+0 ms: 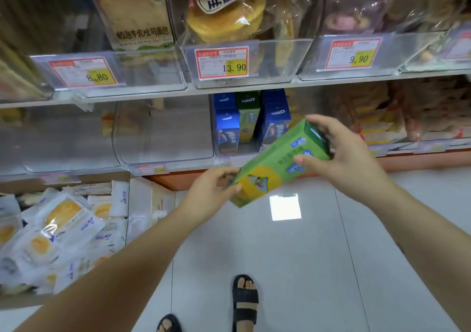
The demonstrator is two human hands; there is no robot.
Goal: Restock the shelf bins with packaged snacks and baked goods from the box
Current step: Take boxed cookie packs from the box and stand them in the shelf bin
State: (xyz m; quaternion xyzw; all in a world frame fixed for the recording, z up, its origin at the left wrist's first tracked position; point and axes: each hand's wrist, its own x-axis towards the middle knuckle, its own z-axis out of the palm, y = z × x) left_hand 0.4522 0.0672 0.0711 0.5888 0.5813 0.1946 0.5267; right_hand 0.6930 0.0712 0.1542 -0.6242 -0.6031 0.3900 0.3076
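Left: an open brown cardboard box on the floor, filled with white-and-yellow sealed pastry packets. Centre: the left hand grips the lower, yellow end of a green-and-yellow rectangular cardboard snack carton, thumb and fingers pinching its corner. The carton is held tilted in the air, its upper end to the right, just in front of the lower shelf's clear plastic bin, which contains upright blue and green cookie boxes. Right: the right hand grasps the carton's upper, green end, fingers curled over the top and thumb on the printed face. Below: white tiled floor and black-sandalled feet.
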